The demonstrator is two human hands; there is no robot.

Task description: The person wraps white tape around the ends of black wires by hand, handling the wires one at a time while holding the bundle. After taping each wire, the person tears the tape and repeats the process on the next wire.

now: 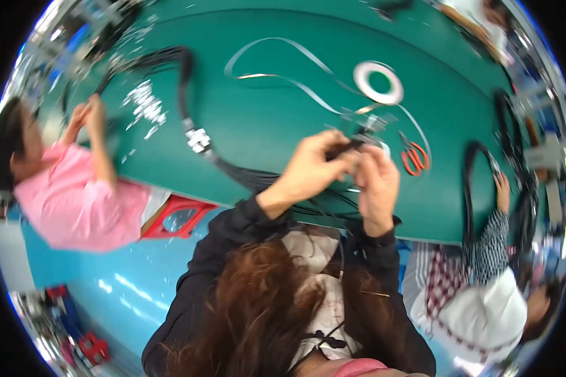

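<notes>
My left hand (314, 166) is closed around the end of a bundle of black cables (248, 178), whose tip with small pale parts is blurred. Close beside it, my right hand (378, 182) has its fingers pinched together at the cable end; what they grip is too smeared to make out. The bundle runs from under my left wrist to the left across the green table, with a white connector cluster (199, 141) on it. Just beyond my hands lies a roll of white tape (392, 95), and a pair of orange-handled pliers (415, 158) rests to their right.
A pale strip (324, 103) loops over the green table (264, 125). Small white pieces (144, 108) are scattered at the left, near a person in pink (85, 198). At the right, another person's hand (502, 188) touches dark cables (473, 188). A red stool (185, 217) stands below the table edge.
</notes>
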